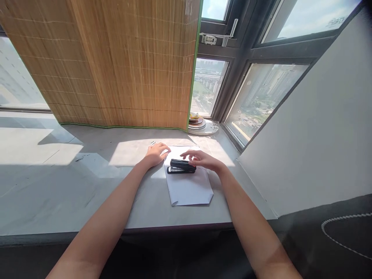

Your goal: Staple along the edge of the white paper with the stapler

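Observation:
A black stapler (181,166) lies on its side across white paper (190,190) on the grey ledge. The paper's lower corners are bent. My right hand (199,158) is at the stapler's right end, its thumb against the black body and its other fingers apart above it; whether it grips the stapler I cannot tell. Resting by the paper's upper left edge is my left hand (157,152), its fingers spread and nothing in it. A small light-coloured object (152,143) lies just beyond the left hand.
Stacked plates (200,126) stand in the window corner. A bamboo blind (130,69) hangs down to the back of the ledge (72,193). On the right is a slanting white wall (314,128), with a light cord (337,220) below it.

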A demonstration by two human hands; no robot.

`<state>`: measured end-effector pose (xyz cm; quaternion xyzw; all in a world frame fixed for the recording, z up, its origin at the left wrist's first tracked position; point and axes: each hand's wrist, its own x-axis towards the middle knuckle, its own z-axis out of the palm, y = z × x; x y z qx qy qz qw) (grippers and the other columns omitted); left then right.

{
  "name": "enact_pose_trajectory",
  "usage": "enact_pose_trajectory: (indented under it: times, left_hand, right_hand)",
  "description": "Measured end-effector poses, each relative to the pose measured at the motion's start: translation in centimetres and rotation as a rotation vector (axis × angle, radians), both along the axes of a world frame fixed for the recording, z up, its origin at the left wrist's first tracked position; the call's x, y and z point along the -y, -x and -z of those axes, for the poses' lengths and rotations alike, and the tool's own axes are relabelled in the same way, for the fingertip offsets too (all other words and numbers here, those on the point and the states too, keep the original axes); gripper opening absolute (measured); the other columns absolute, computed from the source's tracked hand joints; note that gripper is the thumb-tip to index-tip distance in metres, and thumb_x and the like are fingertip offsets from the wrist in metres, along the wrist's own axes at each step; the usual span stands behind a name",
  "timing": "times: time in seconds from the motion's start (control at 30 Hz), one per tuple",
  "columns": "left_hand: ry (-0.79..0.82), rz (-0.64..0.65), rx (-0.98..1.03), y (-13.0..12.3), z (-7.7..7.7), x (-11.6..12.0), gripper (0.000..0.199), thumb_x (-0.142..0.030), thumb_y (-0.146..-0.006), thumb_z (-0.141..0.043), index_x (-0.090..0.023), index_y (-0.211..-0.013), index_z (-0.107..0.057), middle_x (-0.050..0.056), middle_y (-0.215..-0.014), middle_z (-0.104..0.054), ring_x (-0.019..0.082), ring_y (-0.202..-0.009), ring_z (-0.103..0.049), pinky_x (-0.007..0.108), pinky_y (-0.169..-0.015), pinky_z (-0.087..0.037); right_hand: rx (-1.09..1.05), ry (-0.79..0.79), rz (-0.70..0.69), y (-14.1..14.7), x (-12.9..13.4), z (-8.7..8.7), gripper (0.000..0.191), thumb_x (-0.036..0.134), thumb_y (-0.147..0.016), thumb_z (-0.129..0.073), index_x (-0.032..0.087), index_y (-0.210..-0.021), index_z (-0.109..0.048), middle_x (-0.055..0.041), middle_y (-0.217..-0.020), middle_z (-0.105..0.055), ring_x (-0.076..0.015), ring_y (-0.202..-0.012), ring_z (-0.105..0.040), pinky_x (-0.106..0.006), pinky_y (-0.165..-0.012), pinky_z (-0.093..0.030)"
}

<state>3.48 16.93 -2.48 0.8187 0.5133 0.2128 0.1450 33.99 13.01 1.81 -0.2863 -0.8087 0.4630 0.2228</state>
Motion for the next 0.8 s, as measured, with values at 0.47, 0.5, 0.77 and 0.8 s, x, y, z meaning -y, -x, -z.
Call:
enact_pose_trajectory:
  times: [0.47,0.5,0.77,0.8]
  left_hand:
    - [0.033,-0.021,0.054,0.1,0.1,-0.2,0.028,-0.035,-0.097,-0.054,-0.03,-0.111,-0.078,0.006,-0.133,-0.067,0.033,-0.127,-0.055,0.056,-0.117,-0.034]
    - [0.043,-0.026,0.069,0.1,0.1,-0.2,0.029,-0.036,-0.099,-0.053,-0.03,-0.11,-0.079,0.006,-0.133,-0.067,0.033,-0.127,-0.055,0.055,-0.118,-0.033]
    - [0.066,-0.051,0.182,0.3,0.4,-1.0,0.041,-0.035,-0.103,-0.041,-0.027,-0.103,-0.081,0.006,-0.126,-0.071,0.031,-0.125,-0.059,0.054,-0.119,-0.037]
    - [0.068,-0.055,0.206,0.4,0.5,-1.1,0.04,-0.035,-0.103,-0.041,-0.026,-0.104,-0.08,0.006,-0.125,-0.072,0.03,-0.124,-0.06,0.053,-0.118,-0.039]
  right_hand:
    - [-0.156,0.594,0.051,-1.5,-0.8,1.4,0.048,0.039,-0.072,-0.094,0.021,-0.088,-0.052,0.003,-0.086,-0.051,-0.0085,-0.063,-0.041,-0.022,-0.048,-0.027]
    - [-0.147,0.597,0.054,-1.5,-0.8,1.3,0.049,0.04,-0.072,-0.094,0.021,-0.086,-0.051,0.0032,-0.084,-0.051,-0.0084,-0.062,-0.04,-0.022,-0.048,-0.025]
    - [-0.083,0.611,0.051,-1.4,-1.0,1.3,0.054,0.035,-0.072,-0.092,0.023,-0.076,-0.039,0.0066,-0.072,-0.039,-0.0085,-0.058,-0.034,-0.023,-0.048,-0.023]
    - [-0.081,0.616,0.053,-1.5,-1.0,1.3,0.054,0.033,-0.071,-0.091,0.023,-0.075,-0.038,0.0067,-0.072,-0.038,-0.0085,-0.058,-0.034,-0.023,-0.048,-0.022]
